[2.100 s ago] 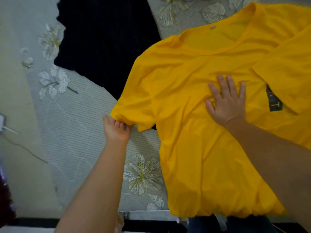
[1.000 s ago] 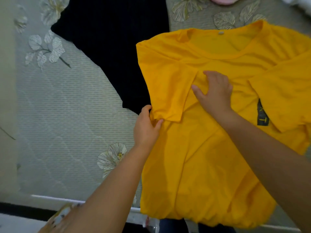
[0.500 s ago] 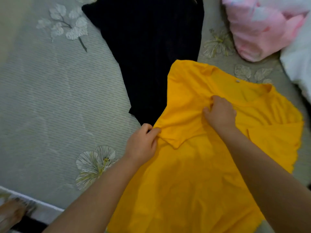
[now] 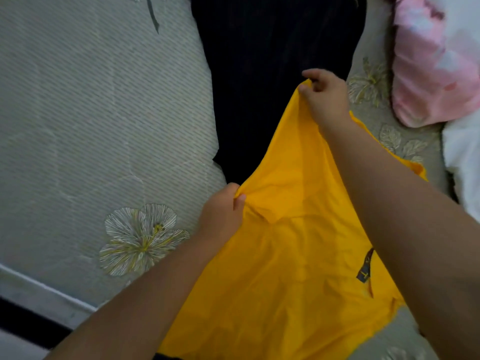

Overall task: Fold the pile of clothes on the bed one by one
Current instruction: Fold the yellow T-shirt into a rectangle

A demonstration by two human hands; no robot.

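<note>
A yellow T-shirt (image 4: 291, 255) lies on the bed (image 4: 91, 126), its upper part lifted and bunched between my hands. My left hand (image 4: 223, 214) grips the shirt's left edge near the folded sleeve. My right hand (image 4: 324, 97) pinches the top of the shirt and holds it raised over a black garment (image 4: 272, 74). A small dark label (image 4: 365, 266) shows on the shirt beside my right forearm, which hides much of the shirt's right side.
The black garment lies spread flat behind the yellow shirt. A pink cloth (image 4: 431, 66) and a white cloth (image 4: 465, 162) sit at the right. The grey flowered bedcover stretches to the left, with the bed's near edge (image 4: 39, 289) at lower left.
My left hand folded the left sleeve inward. My right hand went from lying flat on the chest to pinching the shirt's top and lifting it. The view shifted down the bed.
</note>
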